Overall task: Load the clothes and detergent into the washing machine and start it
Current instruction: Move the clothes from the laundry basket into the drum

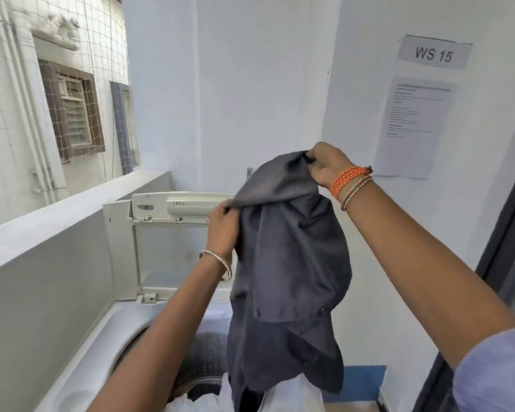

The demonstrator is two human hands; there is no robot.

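Laundry corner on netted balcony: open top-load washing machine (173, 209), wall sign "WS 15" (434, 54), printed instruction sheet (411, 126).

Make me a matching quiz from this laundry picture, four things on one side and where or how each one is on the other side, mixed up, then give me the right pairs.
Things:
1. dark grey garment
2. washing machine lid
3. WS 15 sign
4. orange thread bracelet

Places or states:
A. raised upright at the back of the washing machine
B. stuck high on the right wall
C. around the right wrist
D. held up over the drum, gripped by the left hand and the right hand

Pairs: 1-D, 2-A, 3-B, 4-C
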